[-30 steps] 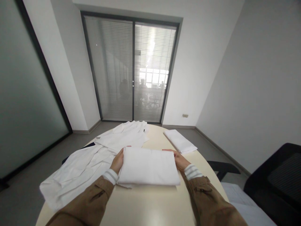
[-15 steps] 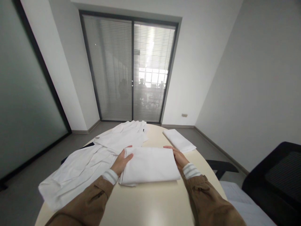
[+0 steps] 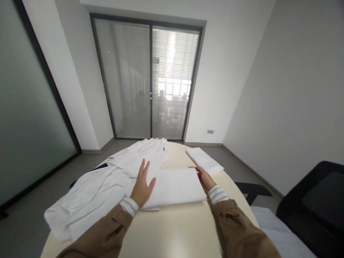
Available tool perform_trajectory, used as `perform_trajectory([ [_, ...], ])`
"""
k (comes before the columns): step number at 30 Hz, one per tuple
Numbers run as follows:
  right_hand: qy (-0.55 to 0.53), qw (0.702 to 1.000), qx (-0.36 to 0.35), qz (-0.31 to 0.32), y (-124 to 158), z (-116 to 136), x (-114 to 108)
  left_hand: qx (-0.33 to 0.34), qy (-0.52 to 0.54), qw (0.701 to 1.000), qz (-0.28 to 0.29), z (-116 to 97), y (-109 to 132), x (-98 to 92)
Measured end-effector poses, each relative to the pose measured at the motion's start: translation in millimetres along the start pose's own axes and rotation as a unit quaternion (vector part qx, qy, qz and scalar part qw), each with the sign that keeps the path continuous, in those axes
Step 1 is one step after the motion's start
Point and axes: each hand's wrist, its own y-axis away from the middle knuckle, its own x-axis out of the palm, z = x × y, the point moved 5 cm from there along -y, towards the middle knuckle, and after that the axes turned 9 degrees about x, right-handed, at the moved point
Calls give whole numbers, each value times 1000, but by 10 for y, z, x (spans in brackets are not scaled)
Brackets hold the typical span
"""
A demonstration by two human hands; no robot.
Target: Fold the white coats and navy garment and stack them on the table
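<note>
A folded white cloth (image 3: 176, 188), shaped into a flat rectangle, lies on the pale round table in front of me. At its left edge my left hand (image 3: 143, 188) is open, fingers spread and pointing away from me, the palm side against or just over the cloth. My right hand (image 3: 205, 179) grips the far right corner, its index finger reaching along the back edge; the other fingers are partly hidden. Left of the folded cloth spreads a loose heap of white garments (image 3: 99, 195), wrinkled and overlapping.
Another folded white cloth (image 3: 205, 160) rests near the table's far right edge. A black mesh office chair (image 3: 314, 200) stands to the right, with light fabric (image 3: 276, 229) on its seat. Beyond the round table (image 3: 163, 233) is a glass door (image 3: 150, 79) with blinds.
My left hand has let go of the cloth's left edge and opened, its fingers now spread. The right hand stays at the right corner, and the cloth's near edge is slightly higher.
</note>
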Motion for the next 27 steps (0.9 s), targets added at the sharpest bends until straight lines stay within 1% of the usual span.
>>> perform_trajectory([
  [1,-12,999,31,5,-8,-38,1,64,-56,995,50,-122,21,46],
  [2,-23,998,54,8,-16,-80,-3,113,-102,982,109,-218,57,108],
  [3,-31,997,70,9,-25,-124,-11,143,-135,966,169,-280,105,175],
  [5,-23,997,68,15,-47,-194,-31,159,-177,934,268,-317,203,285],
  [6,-8,998,61,16,-59,-221,-44,156,-191,921,301,-307,243,322],
  [8,58,998,35,-6,-74,-218,-82,153,-217,902,340,-276,296,366],
  [10,165,984,-7,-71,-52,-95,-118,157,-244,892,348,-257,312,376],
  [12,278,949,-65,-133,33,153,-70,160,-268,885,346,-259,312,372],
  [13,325,929,-99,-145,99,300,6,160,-277,882,346,-264,311,370],
  [15,394,897,-163,-112,255,559,271,160,-286,878,349,-276,312,369],
  [17,443,872,-201,-53,417,691,597,163,-287,876,351,-285,313,369],
  [19,509,835,-211,-11,539,660,893,164,-285,877,349,-281,314,368],
  [21,564,804,-190,20,591,496,1091,151,-284,881,348,-256,312,366],
  [22,581,795,-172,28,594,395,1143,136,-283,883,348,-235,309,364],
  [24,599,787,-145,31,578,218,1176,94,-284,890,345,-187,298,363],
  [27,604,784,-139,20,558,99,1158,28,-283,897,339,-136,273,392],
])
